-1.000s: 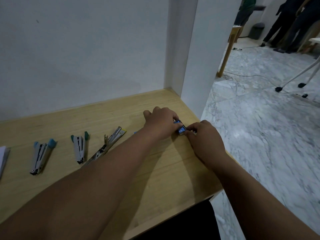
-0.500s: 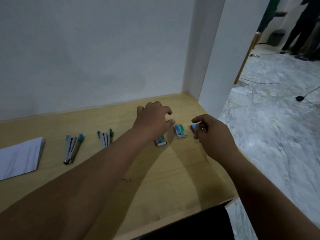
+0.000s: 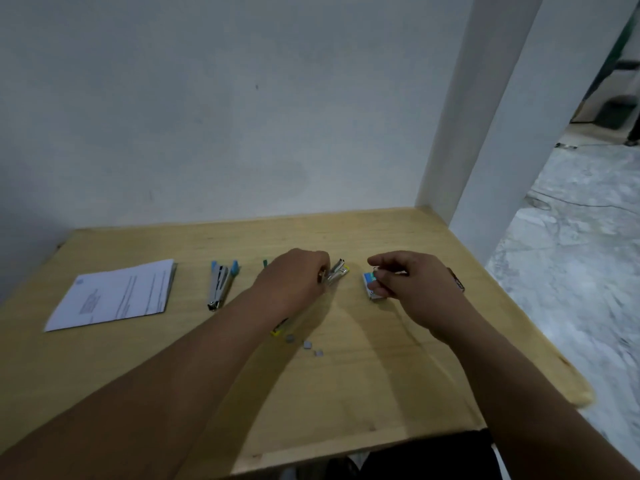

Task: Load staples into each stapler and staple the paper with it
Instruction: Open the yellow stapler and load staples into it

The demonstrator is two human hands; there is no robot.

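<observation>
Pale wood table (image 3: 346, 393) against a white wall. Left hand (image 3: 294, 282) has its fingers curled round the yellow stapler (image 3: 337, 273), which lies on the table with its metal tip pointing to 1 o'clock. Right hand (image 3: 405, 282), at 3 o'clock of the stapler, pinches a small staple box (image 3: 371, 285). Blue stapler (image 3: 220, 284) lies at 9 o'clock of the left hand; paper stack (image 3: 117, 294) farther out at 9 o'clock. Loose staple bits (image 3: 306, 344) lie at 6 o'clock.

The table (image 3: 363, 393) was pale matt wood. Left of the shiny metal stapler (image 3: 219, 285) with blue plastic tips lay white paper (image 3: 114, 294).
</observation>
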